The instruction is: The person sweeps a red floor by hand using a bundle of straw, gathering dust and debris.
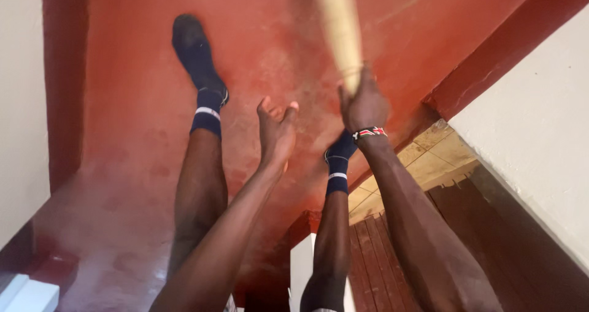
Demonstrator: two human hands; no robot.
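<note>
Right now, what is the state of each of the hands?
Left hand: open, fingers spread, holding nothing.
Right hand: closed around the pale wooden stick.

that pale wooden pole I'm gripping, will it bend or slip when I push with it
The pole looks straight and thick, so probably stiff. Its pale surface seems bare wood, likely grippy. Only the right hand holds it; the left hand is open beside it.

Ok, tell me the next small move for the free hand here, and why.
Probably bring the left hand across to the pale wooden handle and close it just below the right hand. The right hand alone grips the handle, which is blurred as it runs up out of view, while the left hand is open beside it, holding nothing. A second grip would likely steady it over the red floor.
</note>
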